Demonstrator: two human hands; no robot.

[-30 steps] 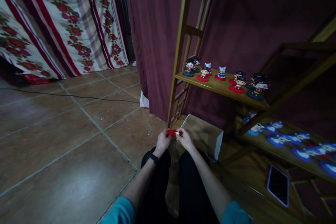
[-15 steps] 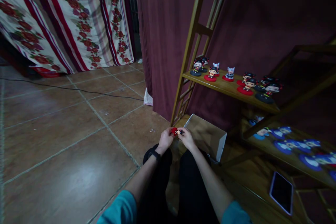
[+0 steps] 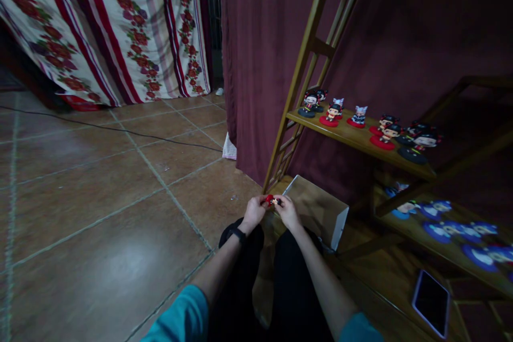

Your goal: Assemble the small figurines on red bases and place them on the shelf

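Between my two hands, just above my knees, is a small figurine (image 3: pixel 274 201) with a dark-haired head and a red base. My left hand (image 3: pixel 255 211) pinches it at the red base. Its head end is gripped by the fingers of my right hand (image 3: pixel 287 211). Right behind my right hand stands an open cardboard box (image 3: pixel 316 204), white on its outer side; what lies in it I cannot make out. Similar figurines on red or black round bases, such as one with black hair (image 3: pixel 333 113), stand on the wooden shelf (image 3: pixel 352 136) to the right.
A lower shelf (image 3: pixel 417 230) carries several figurines on blue bases. Below it lies a phone (image 3: pixel 432 302) with a dark screen. The wooden ladder-like frame (image 3: pixel 308 59) rises beside a maroon curtain (image 3: pixel 260 64). A black cable (image 3: pixel 160 139) crosses the tiled floor (image 3: pixel 100 214).
The view has shifted slightly, so the shelves and curtain appear a little further right. Both hands keep hold of the figurine, which is turned slightly.
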